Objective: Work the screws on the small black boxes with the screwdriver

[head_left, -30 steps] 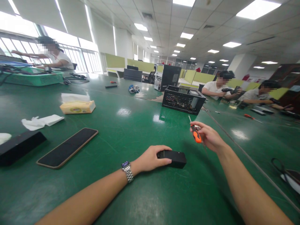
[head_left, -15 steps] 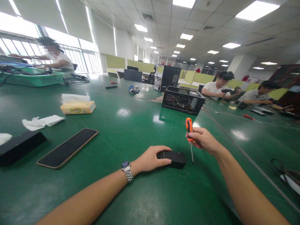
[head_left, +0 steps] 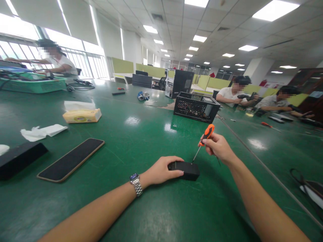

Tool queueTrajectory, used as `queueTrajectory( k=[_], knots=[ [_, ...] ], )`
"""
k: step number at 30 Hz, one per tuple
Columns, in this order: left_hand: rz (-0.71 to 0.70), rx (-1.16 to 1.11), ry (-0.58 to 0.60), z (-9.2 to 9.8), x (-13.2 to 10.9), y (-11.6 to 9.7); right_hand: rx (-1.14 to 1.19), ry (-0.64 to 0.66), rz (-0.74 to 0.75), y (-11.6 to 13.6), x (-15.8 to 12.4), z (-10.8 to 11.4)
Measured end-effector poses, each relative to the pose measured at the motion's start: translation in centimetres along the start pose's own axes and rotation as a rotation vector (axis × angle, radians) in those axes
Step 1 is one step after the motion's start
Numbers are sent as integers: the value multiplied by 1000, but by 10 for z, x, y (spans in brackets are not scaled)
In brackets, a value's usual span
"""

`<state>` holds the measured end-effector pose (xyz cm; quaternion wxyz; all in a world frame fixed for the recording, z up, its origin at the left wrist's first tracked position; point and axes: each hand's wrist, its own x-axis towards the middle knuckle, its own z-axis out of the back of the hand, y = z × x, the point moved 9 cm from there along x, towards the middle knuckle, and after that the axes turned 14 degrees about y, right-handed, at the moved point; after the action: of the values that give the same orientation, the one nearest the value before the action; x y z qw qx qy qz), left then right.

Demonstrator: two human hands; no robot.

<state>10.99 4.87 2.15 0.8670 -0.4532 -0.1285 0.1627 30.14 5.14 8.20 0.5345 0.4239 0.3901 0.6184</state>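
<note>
A small black box-shaped device [head_left: 188,170] lies on the green table. My left hand [head_left: 165,170], with a watch [head_left: 136,184] on the wrist, is closed around its left end, thumb in front and fingers behind. In my right hand [head_left: 217,146] is an orange and black screwdriver [head_left: 208,133], gripped by the handle. Its shaft slants down to the left, and the tip meets the top of the device near the right end, by a small bright spot. A second thin shaft pokes out below my right hand; what it belongs to is hidden.
Left of me lie a phone [head_left: 72,159], a larger black box [head_left: 22,158], crumpled tissue [head_left: 42,131] and a tissue pack [head_left: 83,115]. A black computer case [head_left: 195,107] stands ahead. Another screwdriver [head_left: 270,126] rests at right. Co-workers [head_left: 234,90] sit farther off.
My right hand has tilted the screwdriver and brought its tip leftward, from beside the device onto its top. My left hand keeps its hold on the device.
</note>
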Motion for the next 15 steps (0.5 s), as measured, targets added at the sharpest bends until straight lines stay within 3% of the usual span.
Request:
queueTrajectory(
  k=[10,15],
  knots=[
    [1,-9,-14,-1,0,3,19,38,2,1,0,-6],
    [3,-2,-18,0,0,3,126,-74,-128,-22,3,4]
  ],
)
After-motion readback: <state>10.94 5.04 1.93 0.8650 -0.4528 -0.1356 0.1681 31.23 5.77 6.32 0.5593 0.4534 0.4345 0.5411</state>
